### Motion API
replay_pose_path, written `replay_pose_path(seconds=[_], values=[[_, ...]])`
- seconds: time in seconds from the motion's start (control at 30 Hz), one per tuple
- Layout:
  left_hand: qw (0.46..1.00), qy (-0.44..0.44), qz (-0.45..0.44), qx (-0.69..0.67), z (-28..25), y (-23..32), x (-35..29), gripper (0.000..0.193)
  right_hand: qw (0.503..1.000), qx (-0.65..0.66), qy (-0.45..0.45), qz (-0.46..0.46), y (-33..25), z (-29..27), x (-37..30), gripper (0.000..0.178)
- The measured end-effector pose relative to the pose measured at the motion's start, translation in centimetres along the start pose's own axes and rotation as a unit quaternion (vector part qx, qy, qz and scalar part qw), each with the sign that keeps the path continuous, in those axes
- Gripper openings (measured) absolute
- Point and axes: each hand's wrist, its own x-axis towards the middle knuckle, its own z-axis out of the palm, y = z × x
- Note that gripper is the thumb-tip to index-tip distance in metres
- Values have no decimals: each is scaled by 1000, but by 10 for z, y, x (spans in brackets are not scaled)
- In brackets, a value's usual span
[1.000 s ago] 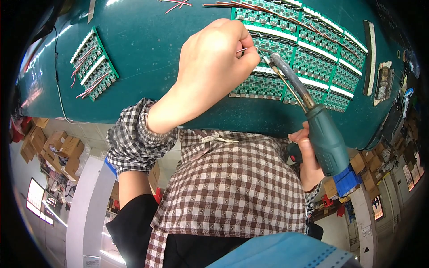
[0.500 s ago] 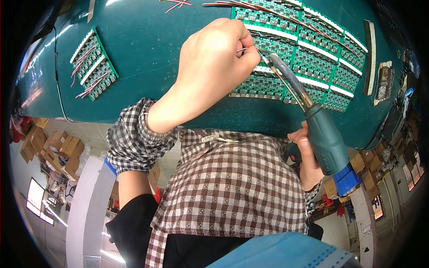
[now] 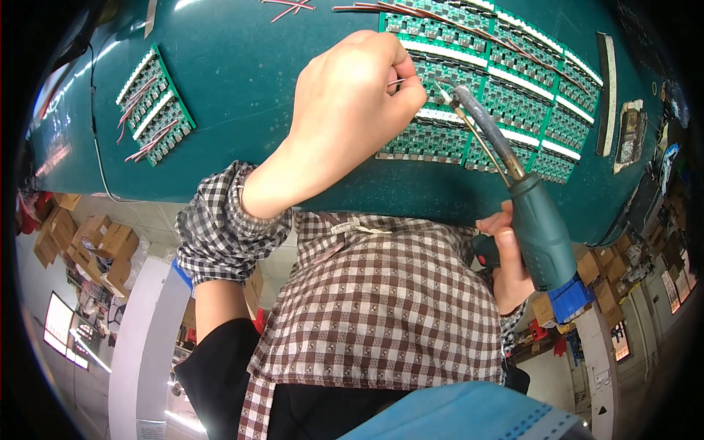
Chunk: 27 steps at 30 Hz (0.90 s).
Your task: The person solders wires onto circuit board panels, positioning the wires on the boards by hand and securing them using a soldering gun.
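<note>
My left hand is closed in a pinch over the circuit boards, with a thin wire between thumb and fingers. My right hand is wrapped round the grip of a green soldering gun. The gun's bent metal tube and thin feed tube point up and left, and its tip is just right of my left fingertips, above the boards. Underneath lies a large panel of green circuit boards with white strips, partly hidden by my left hand. Red and dark wires lie across its upper part.
A smaller circuit board panel with several wires on it lies on the left of the green table. Loose wires are at the far edge. A dark strip and a worn metal block sit on the right.
The soldering gun's tip has moved slightly right, away from my left fingertips, with my right hand. My left hand has stayed in place, still pinching the wire.
</note>
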Motion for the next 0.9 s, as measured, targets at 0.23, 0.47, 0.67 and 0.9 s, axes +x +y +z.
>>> replay_pose_path(seconds=[0.23,0.47,0.67,0.9], values=[[1000,9,-5,-12,1,0,2,9,998,8,14,-59,4,0,3,36],[1000,-17,2,-2,-9,7,-2,12,992,112,27,-46,0,-2,11,37],[947,-4,-55,-317,-21,28,-13,17,969,242,-16,-52,7,-10,18,46],[731,-82,-270,-622,-8,39,-11,21,968,235,-31,-81,8,-5,11,47]])
